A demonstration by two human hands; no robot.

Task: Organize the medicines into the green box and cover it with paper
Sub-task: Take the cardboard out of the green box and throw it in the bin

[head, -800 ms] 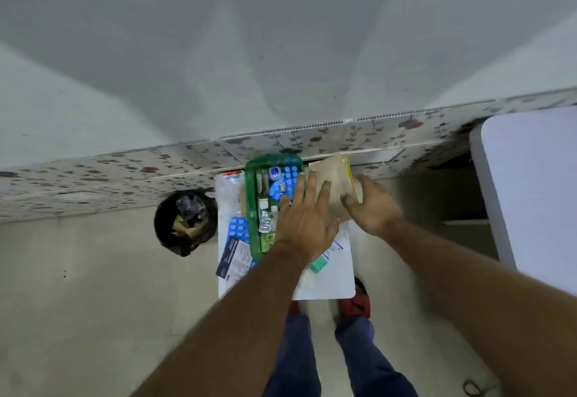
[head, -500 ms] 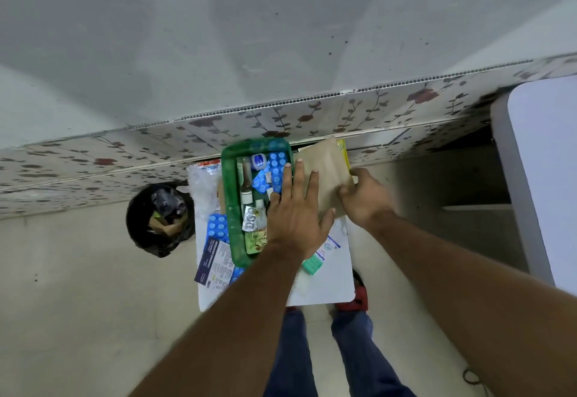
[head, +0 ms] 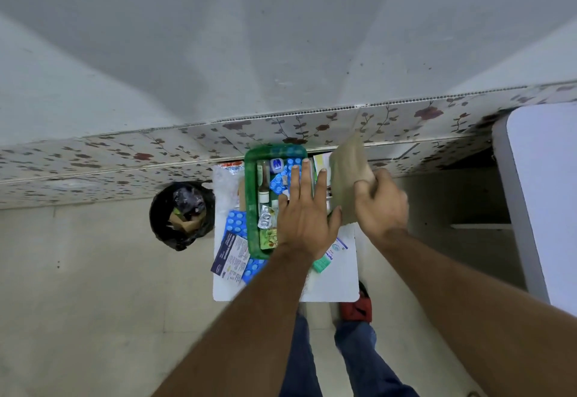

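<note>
Crowded small white table (head: pixel 343 284)

Blister packs are lining the green plastic box (head: pixel 251 209) on its left; the near-right corner is lying bare.

A modest home interior — floral-patterned wall tiles (head: pixel 312 128) under plain plaster, a bag-lined waste bin (head: pixel 182 213) on the tiled floor (head: pixel 93 303) (beside a small white surface (head: pixel 337 284)).

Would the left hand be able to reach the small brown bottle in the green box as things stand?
Probably yes: the left hand lies flat and empty over the green box, and the brown bottle lies uncovered just beside its fingers.
</note>
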